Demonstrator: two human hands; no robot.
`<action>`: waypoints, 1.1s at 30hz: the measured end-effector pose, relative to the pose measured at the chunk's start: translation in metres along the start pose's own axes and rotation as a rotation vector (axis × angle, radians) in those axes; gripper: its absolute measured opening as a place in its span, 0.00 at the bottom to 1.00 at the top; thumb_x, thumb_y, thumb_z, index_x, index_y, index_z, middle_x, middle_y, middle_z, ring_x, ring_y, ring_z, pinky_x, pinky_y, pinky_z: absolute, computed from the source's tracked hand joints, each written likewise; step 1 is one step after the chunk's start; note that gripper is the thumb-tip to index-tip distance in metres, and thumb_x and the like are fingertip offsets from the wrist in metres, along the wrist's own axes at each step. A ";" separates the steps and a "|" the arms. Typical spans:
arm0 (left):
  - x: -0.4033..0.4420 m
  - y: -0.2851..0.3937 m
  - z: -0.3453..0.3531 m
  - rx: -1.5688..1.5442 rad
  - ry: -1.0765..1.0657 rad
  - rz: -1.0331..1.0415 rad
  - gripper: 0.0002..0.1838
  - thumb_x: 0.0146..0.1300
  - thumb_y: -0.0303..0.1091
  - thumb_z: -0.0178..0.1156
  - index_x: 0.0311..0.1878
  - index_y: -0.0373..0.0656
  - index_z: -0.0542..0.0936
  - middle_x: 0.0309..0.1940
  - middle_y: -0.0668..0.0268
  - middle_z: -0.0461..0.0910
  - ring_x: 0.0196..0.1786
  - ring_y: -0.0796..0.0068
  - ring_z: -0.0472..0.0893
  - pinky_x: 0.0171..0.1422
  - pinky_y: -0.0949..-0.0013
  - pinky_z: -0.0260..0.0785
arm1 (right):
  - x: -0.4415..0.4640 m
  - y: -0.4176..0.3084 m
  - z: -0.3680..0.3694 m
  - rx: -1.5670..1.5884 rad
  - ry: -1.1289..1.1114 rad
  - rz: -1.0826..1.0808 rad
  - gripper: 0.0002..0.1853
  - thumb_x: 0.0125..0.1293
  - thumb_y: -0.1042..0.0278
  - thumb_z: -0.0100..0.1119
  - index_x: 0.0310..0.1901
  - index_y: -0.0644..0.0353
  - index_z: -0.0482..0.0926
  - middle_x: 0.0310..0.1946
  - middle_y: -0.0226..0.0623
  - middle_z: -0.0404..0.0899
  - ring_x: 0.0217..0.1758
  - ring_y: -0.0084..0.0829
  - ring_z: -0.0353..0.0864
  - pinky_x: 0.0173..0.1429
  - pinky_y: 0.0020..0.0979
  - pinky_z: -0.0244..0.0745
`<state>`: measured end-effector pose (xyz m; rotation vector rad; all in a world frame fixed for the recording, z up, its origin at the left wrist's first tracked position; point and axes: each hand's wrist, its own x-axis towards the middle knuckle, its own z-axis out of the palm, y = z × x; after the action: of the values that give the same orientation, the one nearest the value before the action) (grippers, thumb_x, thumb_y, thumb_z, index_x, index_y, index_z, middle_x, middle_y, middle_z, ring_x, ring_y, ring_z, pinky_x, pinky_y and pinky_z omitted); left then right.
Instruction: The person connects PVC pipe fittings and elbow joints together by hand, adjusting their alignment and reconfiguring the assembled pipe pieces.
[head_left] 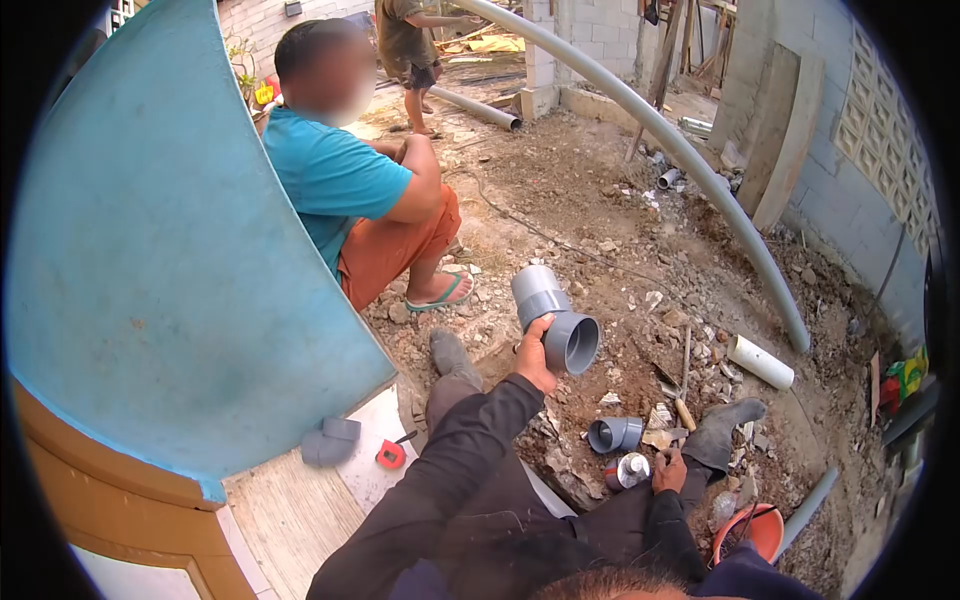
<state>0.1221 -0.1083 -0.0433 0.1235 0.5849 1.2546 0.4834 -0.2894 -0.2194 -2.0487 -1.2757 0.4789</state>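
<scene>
My left hand (pixel 536 357) is wrapped round a grey pipe elbow (pixel 573 340), which has a short grey pipe piece on its upper end and its round opening facing me. Lower right, my right hand (pixel 669 471) is closed near my knee, beside a small can (pixel 629 470); whether its fingers hold something is too small to tell. Another grey elbow (pixel 615 434) lies on the rubble just above the can. A third elbow (pixel 331 442) rests on the tiled ledge at the left, next to a red tape measure (pixel 391 454).
A person in a blue shirt (pixel 335 165) squats by the blue wall (pixel 170 250); another stands farther back. A long grey pipe (pixel 640 110) arches across the right side. A white pipe (pixel 761 362), a trowel (pixel 685 414) and an orange bucket (pixel 762 530) are on the rubble.
</scene>
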 end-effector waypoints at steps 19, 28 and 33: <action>0.009 0.000 -0.008 -0.011 0.035 0.005 0.32 0.58 0.48 0.69 0.63 0.49 0.71 0.52 0.65 0.81 0.52 0.64 0.84 0.54 0.51 0.80 | -0.002 0.009 0.010 -0.216 0.052 -0.308 0.07 0.65 0.65 0.59 0.38 0.59 0.82 0.39 0.48 0.81 0.45 0.52 0.81 0.50 0.47 0.74; 0.004 0.003 -0.006 0.018 0.026 0.034 0.33 0.58 0.51 0.68 0.64 0.49 0.71 0.53 0.65 0.81 0.52 0.64 0.84 0.54 0.50 0.80 | -0.001 0.001 0.007 -0.274 0.065 -0.270 0.06 0.59 0.70 0.63 0.38 0.59 0.82 0.41 0.48 0.79 0.47 0.53 0.80 0.51 0.44 0.74; 0.001 0.004 -0.003 -0.002 0.050 0.021 0.34 0.57 0.47 0.71 0.64 0.48 0.71 0.52 0.65 0.81 0.52 0.65 0.83 0.54 0.53 0.79 | 0.004 0.015 0.013 -0.078 0.076 -0.183 0.07 0.62 0.65 0.63 0.38 0.59 0.81 0.40 0.47 0.80 0.46 0.51 0.80 0.50 0.45 0.74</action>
<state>0.1176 -0.1069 -0.0442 0.0966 0.6270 1.2822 0.4874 -0.2862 -0.2391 -1.9700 -1.4397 0.2683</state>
